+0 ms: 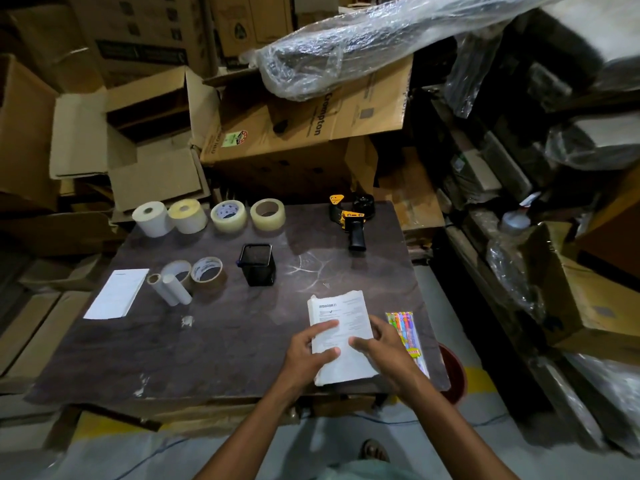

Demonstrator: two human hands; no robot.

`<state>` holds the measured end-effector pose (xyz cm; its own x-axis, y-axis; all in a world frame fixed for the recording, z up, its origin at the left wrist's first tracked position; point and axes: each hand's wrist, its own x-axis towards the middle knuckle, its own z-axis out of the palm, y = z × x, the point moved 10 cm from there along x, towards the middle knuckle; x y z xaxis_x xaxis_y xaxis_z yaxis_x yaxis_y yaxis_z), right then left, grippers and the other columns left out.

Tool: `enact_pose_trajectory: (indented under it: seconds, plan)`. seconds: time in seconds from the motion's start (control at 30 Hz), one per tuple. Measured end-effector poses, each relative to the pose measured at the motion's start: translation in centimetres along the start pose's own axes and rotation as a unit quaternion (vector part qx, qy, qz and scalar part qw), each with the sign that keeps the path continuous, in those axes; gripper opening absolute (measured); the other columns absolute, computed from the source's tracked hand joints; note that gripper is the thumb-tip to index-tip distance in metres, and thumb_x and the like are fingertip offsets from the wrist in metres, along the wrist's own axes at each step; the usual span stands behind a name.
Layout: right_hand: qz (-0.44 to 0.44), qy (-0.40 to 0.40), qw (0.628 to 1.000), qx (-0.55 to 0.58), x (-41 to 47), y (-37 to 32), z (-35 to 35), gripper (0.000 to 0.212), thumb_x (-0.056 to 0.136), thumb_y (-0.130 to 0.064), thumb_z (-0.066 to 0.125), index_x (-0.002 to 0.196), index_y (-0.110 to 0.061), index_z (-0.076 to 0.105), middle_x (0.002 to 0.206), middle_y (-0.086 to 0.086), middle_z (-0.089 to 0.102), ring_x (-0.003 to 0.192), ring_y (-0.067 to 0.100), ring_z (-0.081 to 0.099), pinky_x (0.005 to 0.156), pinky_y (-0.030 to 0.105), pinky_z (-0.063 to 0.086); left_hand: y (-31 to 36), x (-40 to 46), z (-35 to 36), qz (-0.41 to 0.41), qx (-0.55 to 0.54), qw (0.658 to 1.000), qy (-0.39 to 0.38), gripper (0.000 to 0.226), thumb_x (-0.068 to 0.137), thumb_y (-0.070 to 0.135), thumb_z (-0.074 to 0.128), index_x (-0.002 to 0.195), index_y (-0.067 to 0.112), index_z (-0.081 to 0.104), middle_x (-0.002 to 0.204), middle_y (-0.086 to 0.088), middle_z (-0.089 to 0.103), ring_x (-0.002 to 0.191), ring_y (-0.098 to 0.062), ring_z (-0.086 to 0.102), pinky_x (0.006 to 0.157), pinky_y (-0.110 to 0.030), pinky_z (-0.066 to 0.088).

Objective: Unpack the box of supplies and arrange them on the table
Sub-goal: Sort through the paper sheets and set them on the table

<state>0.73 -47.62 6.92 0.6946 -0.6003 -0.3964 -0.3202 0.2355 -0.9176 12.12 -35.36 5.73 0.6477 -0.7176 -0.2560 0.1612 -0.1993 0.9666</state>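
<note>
I see both hands on a stack of printed papers [341,336] near the front right of the dark worktop [225,344]. My left hand [306,355] grips the stack's left edge, thumb and fingers curled onto the top sheet, while the right hand [384,348] presses its fingers on the right side, so the two hands are clamped on the same stack from opposite sides. The top sheet carries an Amazon heading. Just beside the stack, at its right, lies a clear packet of coloured pens [407,336], partly under my right wrist.

Farther out, near the middle of the worktop, stands a black square pen holder [258,265], upright. To its left sit two brown tape rolls [197,270] leaning together, with two white tubes [169,289] lying against them, and a white sheet of paper [117,294] lies flat at the left edge.

Along the far edge I see a row of four rolls: a white label roll [152,218], a yellowish label roll [188,214] touching it, then two clear tape rolls [247,216] side by side. A yellow and black tape dispenser [353,216] rests at the far right corner, handle pointing toward me.

Beyond the worktop, an open cardboard box [145,140] sits at the back left, flaps spread, among stacked cartons, and a plastic-wrapped bundle [346,46] lies over a carton behind.
</note>
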Motion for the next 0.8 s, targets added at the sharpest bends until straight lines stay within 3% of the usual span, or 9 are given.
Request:
enact_pose_trajectory:
  seconds: [0.07,0.2,0.33,0.47,0.6,0.7,0.8]
  plan:
    - [-0.039,0.042,0.998,-0.040,-0.3,-1.0,-0.6,0.035,0.085,-0.016,0.073,0.117,-0.024,0.059,0.107,-0.012,0.067,0.090,0.005,0.068,0.068,0.019,0.057,0.2,-0.2,-0.6,-0.008,-0.027,0.999,0.018,0.046,0.074,-0.002,0.080,0.113,0.021,0.071,0.128,-0.002,0.064,0.109,-0.017,0.065,0.080,-0.034,0.060]
    - [-0.109,0.105,0.985,-0.081,-0.8,-3.1,-1.4,0.030,0.079,-0.019,0.079,0.107,-0.024,0.069,0.097,-0.015,0.071,0.082,-0.002,0.069,0.061,0.016,0.055,1.3,-0.8,-1.1,0.000,-0.045,0.998,0.041,0.047,0.070,-0.004,0.083,0.112,0.013,0.072,0.116,0.006,0.067,0.098,-0.008,0.070,0.072,-0.027,0.059]
    - [-0.122,0.120,0.983,-0.073,-0.7,-3.6,-2.1,0.025,0.086,-0.013,0.071,0.111,-0.016,0.072,0.100,-0.009,0.074,0.082,-0.001,0.070,0.060,0.017,0.055,1.7,-0.7,-2.1,-0.001,-0.067,0.996,0.062,0.030,0.084,0.007,0.074,0.113,0.017,0.073,0.121,0.004,0.067,0.102,-0.015,0.069,0.079,-0.033,0.060]
    - [-0.107,0.096,0.988,-0.058,-0.4,-3.3,-2.0,0.020,0.092,-0.013,0.064,0.112,-0.018,0.065,0.104,-0.008,0.073,0.086,0.002,0.071,0.062,0.019,0.057,2.1,-1.0,-2.7,0.001,-0.076,0.996,0.052,0.033,0.087,0.003,0.069,0.117,0.017,0.071,0.124,0.006,0.066,0.107,-0.014,0.068,0.084,-0.037,0.060]
    - [-0.094,0.079,0.991,-0.051,-0.1,-2.5,-1.6,0.029,0.081,-0.016,0.078,0.108,-0.017,0.067,0.107,-0.004,0.074,0.090,0.007,0.072,0.073,0.031,0.061,3.4,-1.5,-3.6,0.031,-0.039,0.995,0.089,0.034,0.079,-0.001,0.076,0.105,0.021,0.074,0.112,0.014,0.068,0.101,-0.009,0.068,0.078,-0.029,0.060]
    - [-0.109,0.100,0.987,-0.060,-0.5,-2.9,-1.6,0.037,0.074,-0.019,0.085,0.106,-0.018,0.067,0.102,-0.009,0.073,0.088,0.002,0.070,0.067,0.024,0.060,3.7,-1.7,-3.9,0.041,-0.036,0.992,0.110,0.033,0.074,-0.005,0.079,0.098,0.017,0.074,0.108,0.012,0.069,0.096,-0.007,0.070,0.069,-0.023,0.058]
    - [-0.139,0.122,0.979,-0.085,-1.0,-3.9,-1.5,0.025,0.077,-0.018,0.082,0.098,-0.018,0.069,0.094,-0.012,0.072,0.083,-0.001,0.069,0.059,0.016,0.054,3.7,-1.8,-4.0,0.040,-0.042,0.991,0.121,0.029,0.072,-0.004,0.080,0.094,0.014,0.074,0.107,0.009,0.069,0.091,-0.006,0.070,0.064,-0.021,0.057]
